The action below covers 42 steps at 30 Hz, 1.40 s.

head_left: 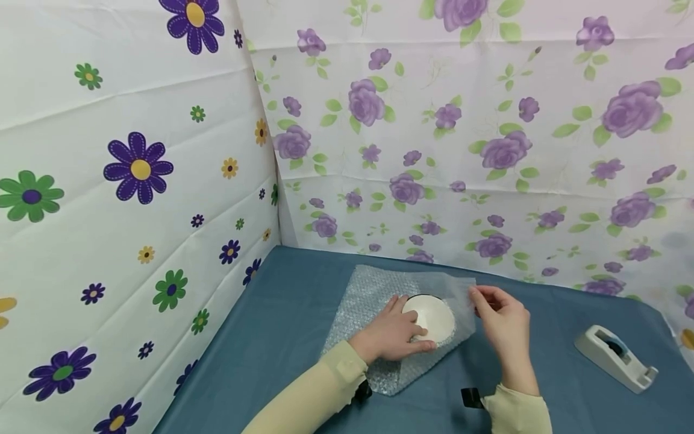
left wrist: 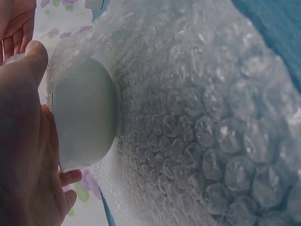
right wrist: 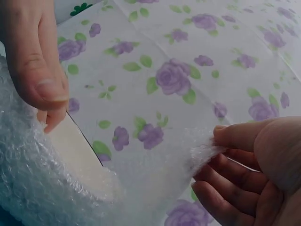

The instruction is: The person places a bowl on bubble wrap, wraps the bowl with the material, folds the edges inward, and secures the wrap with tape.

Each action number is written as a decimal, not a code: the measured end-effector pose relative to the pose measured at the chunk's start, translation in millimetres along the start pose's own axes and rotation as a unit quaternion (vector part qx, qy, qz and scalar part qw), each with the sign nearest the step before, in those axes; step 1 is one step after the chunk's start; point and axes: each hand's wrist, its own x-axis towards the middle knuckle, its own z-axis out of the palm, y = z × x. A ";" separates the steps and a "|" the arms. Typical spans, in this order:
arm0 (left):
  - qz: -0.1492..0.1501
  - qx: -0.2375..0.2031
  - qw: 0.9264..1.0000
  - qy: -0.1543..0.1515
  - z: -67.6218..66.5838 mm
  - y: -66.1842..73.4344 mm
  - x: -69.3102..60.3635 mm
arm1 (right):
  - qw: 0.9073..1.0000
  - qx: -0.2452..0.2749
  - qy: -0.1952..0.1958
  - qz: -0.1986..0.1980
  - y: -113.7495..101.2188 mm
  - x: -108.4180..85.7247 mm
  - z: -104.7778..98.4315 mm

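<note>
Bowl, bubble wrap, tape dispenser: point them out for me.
Bowl (left wrist: 84,120): left wrist view, outer wall.
Bubble wrap (head_left: 360,301): head view, sheet beside the bowl.
Tape dispenser (head_left: 609,363): head view, side of its body.

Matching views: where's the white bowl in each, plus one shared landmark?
Head: white bowl, right of and below centre.
Left wrist: bowl, left of centre, side-on.
Right wrist: bowl, lower left, partly hidden.
Shared landmark: bubble wrap, against the bowl in all three.
</note>
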 end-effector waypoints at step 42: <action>0.022 -0.098 0.992 0.072 9.4 -14.8 -9.2 | 0.976 -0.044 -0.210 0.028 -11.7 -10.9 18.4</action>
